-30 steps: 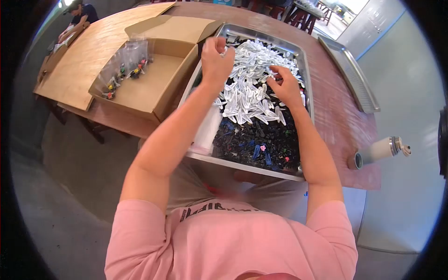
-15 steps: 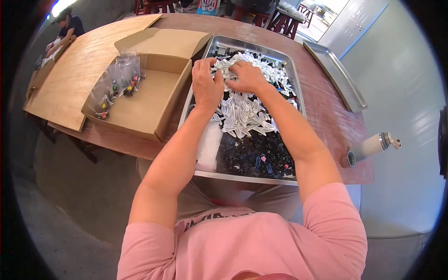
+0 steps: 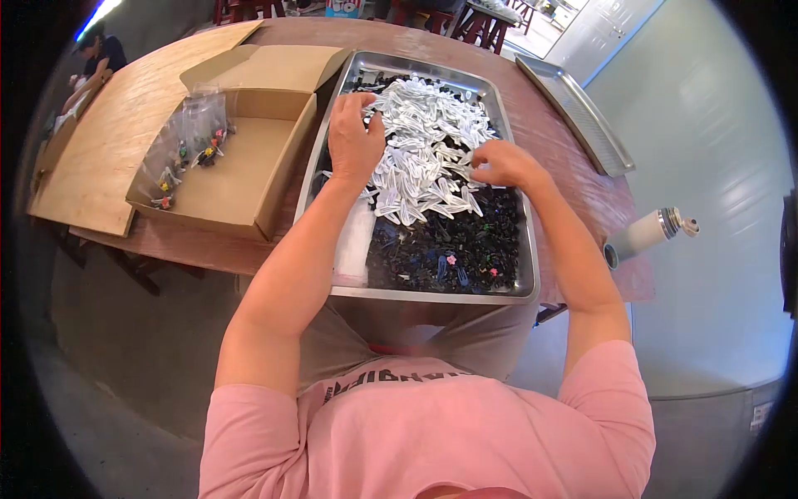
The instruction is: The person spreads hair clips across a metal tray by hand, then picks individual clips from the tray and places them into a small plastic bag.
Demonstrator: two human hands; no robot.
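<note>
Many slim white clips [image 3: 424, 116] overlie small black pieces [image 3: 478, 237] in a silvery rectangular metal tray [image 3: 432, 295]; left hand [image 3: 353, 145] gapes, right hand [image 3: 509, 165] has unclear grip.

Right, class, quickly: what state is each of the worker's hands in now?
Left hand: open, by the white clips.
Right hand: partly curled near the clips; whether it holds one cannot be told.

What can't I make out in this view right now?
All in the head view:
Left hand: palm, hidden by its own back.
Right hand: any clip it pinches, too small to tell.
White clips: whatever lies beneath, covered by them.
Blue container: upper part, cut off by the top edge.
</note>
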